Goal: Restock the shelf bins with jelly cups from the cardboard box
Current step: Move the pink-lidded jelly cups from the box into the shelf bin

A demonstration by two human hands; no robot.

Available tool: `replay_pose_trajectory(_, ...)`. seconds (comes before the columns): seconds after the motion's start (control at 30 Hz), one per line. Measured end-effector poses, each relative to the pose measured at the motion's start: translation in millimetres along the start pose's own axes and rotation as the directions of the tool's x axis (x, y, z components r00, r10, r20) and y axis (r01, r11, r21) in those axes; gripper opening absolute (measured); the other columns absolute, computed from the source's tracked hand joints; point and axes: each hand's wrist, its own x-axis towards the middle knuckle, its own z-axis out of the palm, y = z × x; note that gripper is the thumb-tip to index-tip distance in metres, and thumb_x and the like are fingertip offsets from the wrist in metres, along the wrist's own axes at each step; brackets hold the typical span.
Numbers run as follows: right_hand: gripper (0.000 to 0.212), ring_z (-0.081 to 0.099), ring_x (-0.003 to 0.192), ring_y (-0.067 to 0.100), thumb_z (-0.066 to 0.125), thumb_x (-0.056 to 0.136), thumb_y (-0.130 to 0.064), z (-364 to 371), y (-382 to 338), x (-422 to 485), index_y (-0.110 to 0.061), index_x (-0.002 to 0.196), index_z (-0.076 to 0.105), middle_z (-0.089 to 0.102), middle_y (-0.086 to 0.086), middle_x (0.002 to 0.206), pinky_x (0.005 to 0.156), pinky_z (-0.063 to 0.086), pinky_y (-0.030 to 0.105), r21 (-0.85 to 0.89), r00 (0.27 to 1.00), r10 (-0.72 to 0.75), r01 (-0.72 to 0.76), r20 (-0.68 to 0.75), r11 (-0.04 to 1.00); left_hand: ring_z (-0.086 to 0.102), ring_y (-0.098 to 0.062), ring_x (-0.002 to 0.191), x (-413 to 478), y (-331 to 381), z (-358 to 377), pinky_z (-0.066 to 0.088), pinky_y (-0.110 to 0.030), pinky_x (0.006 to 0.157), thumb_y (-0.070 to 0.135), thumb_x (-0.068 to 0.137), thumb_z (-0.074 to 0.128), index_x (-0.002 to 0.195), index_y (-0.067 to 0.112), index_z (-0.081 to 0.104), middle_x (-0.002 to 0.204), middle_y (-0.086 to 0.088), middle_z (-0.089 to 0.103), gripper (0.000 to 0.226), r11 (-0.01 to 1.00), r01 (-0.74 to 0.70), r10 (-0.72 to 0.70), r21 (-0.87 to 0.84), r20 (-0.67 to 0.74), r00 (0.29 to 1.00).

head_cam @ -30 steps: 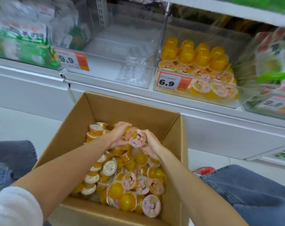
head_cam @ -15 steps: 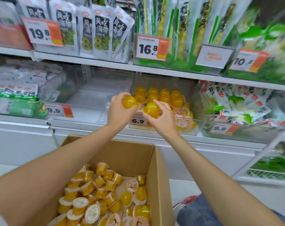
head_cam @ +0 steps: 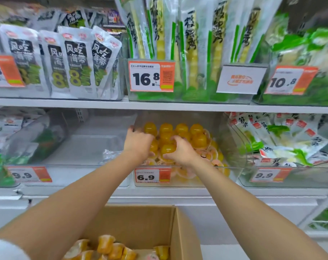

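Inside the shelf bin (head_cam: 232, 151), left hand (head_cam: 138, 142) and right hand (head_cam: 180, 152) each clutched a jelly cup (head_cam: 168, 148), and careless release could topple the pile (head_cam: 197, 136).

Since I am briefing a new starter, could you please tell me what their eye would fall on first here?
First come the bright yellow jelly cups heaped in the clear bin at the middle of the lower shelf, above its 6.9 price tag. The left hand and right hand reach in among them, fingers curled on cups. Below, the open cardboard box holds more cups.
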Motion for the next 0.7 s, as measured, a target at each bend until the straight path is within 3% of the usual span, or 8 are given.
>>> replay_pose_trajectory(0.13, 0.046, 0.059, 0.108, 0.031, 0.074, 0.076, -0.027, 0.7, 2.6, -0.7, -0.012, 0.116, 0.056, 0.061, 0.013, 0.115, 0.083, 0.048, 0.033, -0.004, 0.994, 0.088, -0.089, -0.069, 0.996, 0.051, -0.024, 0.116, 2.6, -1.6, 6.3, 0.031, -0.039, 0.098, 0.057, 0.071, 0.072, 0.111, 0.027, 0.064, 0.113, -0.001, 0.065, 0.051, 0.993, 0.017, -0.011, 0.120, -0.050, 0.999)
replay_pose_trajectory(0.23, 0.027, 0.064, 0.100, 0.030, 0.075, 0.077, -0.024, 3.7, -0.8, 0.2, -0.016, 0.099, 0.061, 0.067, 0.011, 0.106, 0.082, 0.053, 0.037, -0.010, 0.992, 0.101, -0.103, -0.080, 0.995, 0.054, -0.025, 0.111, 2.0, 1.0, 7.4, 0.031, -0.038, 0.098, 0.051, 0.072, 0.074, 0.106, 0.024, 0.065, 0.108, -0.001, 0.066, 0.045, 0.989, 0.045, -0.033, 0.138, -0.085, 0.996)
replay_pose_trajectory(0.37, 0.039, 0.064, 0.104, 0.026, 0.073, 0.079, -0.021, 5.2, 3.0, -0.1, -0.013, 0.116, 0.063, 0.067, 0.008, 0.112, 0.089, 0.053, 0.038, 0.019, 0.995, 0.081, -0.080, -0.066, 0.997, 0.058, -0.023, 0.106, -1.1, 2.6, 4.3, 0.029, -0.037, 0.100, 0.044, 0.075, 0.072, 0.103, 0.024, 0.066, 0.102, 0.001, 0.069, 0.035, 0.995, 0.043, -0.036, 0.090, -0.076, 0.996)
replay_pose_trajectory(0.47, 0.030, 0.064, 0.096, 0.019, 0.065, 0.083, -0.018, 3.2, 0.7, -14.4, -0.015, 0.114, 0.065, 0.068, 0.003, 0.108, 0.085, 0.054, 0.037, -0.009, 0.979, -0.033, 0.031, -0.202, 0.999, 0.051, -0.023, 0.114, -7.8, 0.4, 0.8, 0.031, -0.038, 0.097, 0.044, 0.079, 0.069, 0.111, 0.028, 0.064, 0.113, 0.003, 0.065, 0.036, 0.998, 0.023, -0.030, -0.057, -0.116, 0.993)
replay_pose_trajectory(0.57, 0.012, 0.059, 0.080, 0.015, 0.060, 0.082, -0.018, 7.0, -7.5, -45.7, -0.018, 0.092, 0.067, 0.062, -0.004, 0.089, 0.070, 0.051, 0.034, -0.056, 0.912, -0.187, 0.179, -0.365, 0.982, 0.052, -0.022, 0.103, -35.0, 1.2, -4.3, 0.037, -0.036, 0.087, 0.031, 0.085, 0.064, 0.099, 0.027, 0.065, 0.102, 0.004, 0.065, 0.015, 0.962, 0.002, -0.083, -0.275, -0.284, 0.955)
replay_pose_trajectory(0.63, 0.006, 0.055, 0.073, 0.015, 0.058, 0.080, -0.017, 17.4, -12.2, -71.2, -0.019, 0.083, 0.064, 0.058, -0.006, 0.079, 0.064, 0.045, 0.033, -0.068, 0.900, -0.245, 0.237, -0.361, 0.969, 0.055, -0.022, 0.088, -65.0, 6.4, -5.6, 0.043, -0.038, 0.075, 0.021, 0.085, 0.059, 0.088, 0.023, 0.060, 0.086, 0.004, 0.062, 0.003, 0.903, -0.018, -0.141, -0.429, -0.335, 0.932)
replay_pose_trajectory(0.7, 0.006, 0.053, 0.070, 0.016, 0.058, 0.078, -0.015, 33.9, -13.6, -94.9, -0.019, 0.079, 0.061, 0.055, -0.007, 0.073, 0.063, 0.042, 0.033, -0.058, 0.915, -0.267, 0.262, -0.304, 0.963, 0.055, -0.022, 0.076, -98.8, 13.3, -1.1, 0.045, -0.038, 0.064, 0.018, 0.085, 0.056, 0.085, 0.021, 0.052, 0.076, 0.007, 0.056, 0.005, 0.799, -0.004, -0.209, -0.602, -0.284, 0.936)
